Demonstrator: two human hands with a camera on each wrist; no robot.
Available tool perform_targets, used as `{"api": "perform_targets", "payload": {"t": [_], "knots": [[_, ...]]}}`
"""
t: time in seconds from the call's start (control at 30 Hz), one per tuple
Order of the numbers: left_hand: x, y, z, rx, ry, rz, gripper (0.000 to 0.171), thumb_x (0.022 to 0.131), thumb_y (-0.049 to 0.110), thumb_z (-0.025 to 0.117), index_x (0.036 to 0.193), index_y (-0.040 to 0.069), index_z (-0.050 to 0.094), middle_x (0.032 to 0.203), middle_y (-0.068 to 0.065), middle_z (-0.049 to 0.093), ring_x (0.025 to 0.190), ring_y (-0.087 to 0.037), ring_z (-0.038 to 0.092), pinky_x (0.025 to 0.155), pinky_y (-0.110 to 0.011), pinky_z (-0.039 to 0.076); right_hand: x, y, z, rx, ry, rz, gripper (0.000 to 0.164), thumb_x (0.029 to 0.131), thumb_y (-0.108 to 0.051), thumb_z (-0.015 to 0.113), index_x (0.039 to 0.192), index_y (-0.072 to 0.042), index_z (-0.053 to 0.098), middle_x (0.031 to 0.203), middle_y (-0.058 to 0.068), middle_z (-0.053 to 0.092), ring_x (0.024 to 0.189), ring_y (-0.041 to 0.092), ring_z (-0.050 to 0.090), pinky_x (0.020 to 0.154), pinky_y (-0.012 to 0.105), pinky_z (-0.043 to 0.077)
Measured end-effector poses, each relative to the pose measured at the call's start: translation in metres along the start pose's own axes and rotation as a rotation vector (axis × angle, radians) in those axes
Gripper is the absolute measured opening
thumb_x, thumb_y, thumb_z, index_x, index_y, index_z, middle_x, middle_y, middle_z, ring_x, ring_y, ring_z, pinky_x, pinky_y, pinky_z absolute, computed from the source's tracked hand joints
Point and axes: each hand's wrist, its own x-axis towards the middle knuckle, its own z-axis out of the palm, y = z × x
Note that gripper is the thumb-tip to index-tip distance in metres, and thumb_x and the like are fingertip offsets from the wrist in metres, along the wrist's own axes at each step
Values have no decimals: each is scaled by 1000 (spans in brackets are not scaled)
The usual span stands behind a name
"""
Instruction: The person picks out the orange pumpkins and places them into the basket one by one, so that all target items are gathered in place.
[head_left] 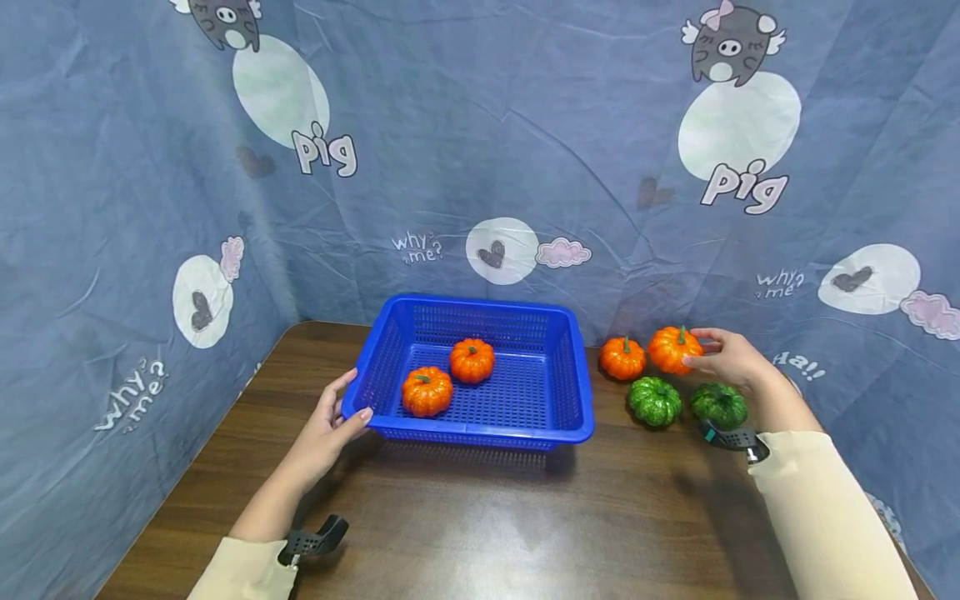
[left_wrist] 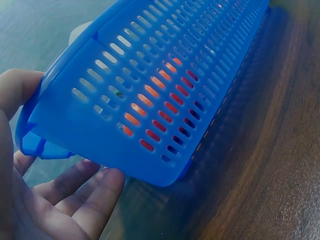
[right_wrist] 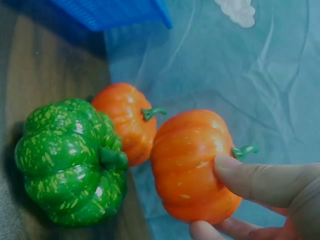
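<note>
My right hand (head_left: 731, 360) pinches a small orange pumpkin (head_left: 674, 350) between thumb and fingers, at the back right of the table. Close beside it sits another orange pumpkin (head_left: 622, 358). In front of them are a green speckled pumpkin (head_left: 655, 402) and a second green pumpkin (head_left: 719, 405), the latter partly under my wrist. My left hand (head_left: 327, 427) grips the front left corner of a blue plastic basket (head_left: 480, 430), thumb over the rim and fingers along the outside. Inside the basket lie two orange pumpkins, one nearer the front (head_left: 427, 392) and one behind it (head_left: 472, 361).
The basket stands on a brown wooden table (head_left: 480, 517), its back close to a blue printed cloth (head_left: 450, 167). The cloth hangs behind the table and along both sides. A wrist camera strap (head_left: 318, 537) sits on my left forearm.
</note>
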Motion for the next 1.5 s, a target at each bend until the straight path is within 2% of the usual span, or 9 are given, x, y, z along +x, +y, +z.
{"api": "perform_targets", "payload": {"t": [0.27, 0.47, 0.6, 0.7, 1.0, 1.23, 1.5], "knots": [[0, -1, 0, -7, -4, 5, 71, 103, 18, 58, 159, 12, 14, 141, -34, 42, 106, -4, 60, 93, -27, 53, -14, -4, 0, 55, -51, -27, 71, 96, -3, 65, 149, 16, 22, 140, 44, 33, 95, 9, 61, 90, 34, 56], [0, -1, -1, -7, -10, 10, 71, 103, 19, 57, 158, 11, 14, 142, -34, 41, 111, -11, 61, 94, -29, 53, -26, -11, -1, -59, -42, -72, 69, 95, -8, 68, 147, 16, 29, 137, 44, 41, 104, 23, 62, 86, 32, 57], [1, -2, -1, -15, -10, 9, 71, 103, 18, 57, 158, 12, 14, 143, -34, 41, 109, -7, 61, 92, -24, 53, -33, -13, 0, -112, -34, -100, 69, 95, -11, 69, 146, 15, 32, 136, 43, 44, 110, 32, 60, 81, 26, 56], [1, -2, -1, -21, -10, 10, 71, 103, 17, 57, 158, 11, 14, 142, -35, 41, 106, -2, 61, 91, -22, 53, -37, -14, 1, -120, -30, -119, 67, 95, -12, 69, 146, 14, 33, 135, 42, 46, 111, 33, 59, 79, 22, 54], [0, 0, 0, -47, -5, 20, 70, 103, 13, 56, 158, 9, 14, 141, -36, 41, 105, -2, 60, 89, -19, 52, -50, -25, 8, -88, -53, -171, 66, 96, -11, 68, 146, 13, 34, 136, 41, 47, 113, 33, 59, 81, 21, 54], [2, -2, 1, -54, 6, 14, 70, 103, 13, 56, 159, 10, 14, 142, -36, 42, 113, -17, 61, 91, -22, 52, -57, -35, 13, -115, -55, -210, 66, 94, -12, 71, 145, 12, 38, 133, 39, 51, 114, 37, 59, 80, 21, 54], [2, -2, 0, -42, -2, 3, 71, 103, 15, 57, 159, 10, 13, 142, -35, 41, 107, -6, 61, 91, -22, 52, -64, -48, 18, -148, -67, -233, 63, 92, -12, 73, 143, 12, 42, 130, 36, 55, 115, 42, 59, 80, 21, 54]]}}
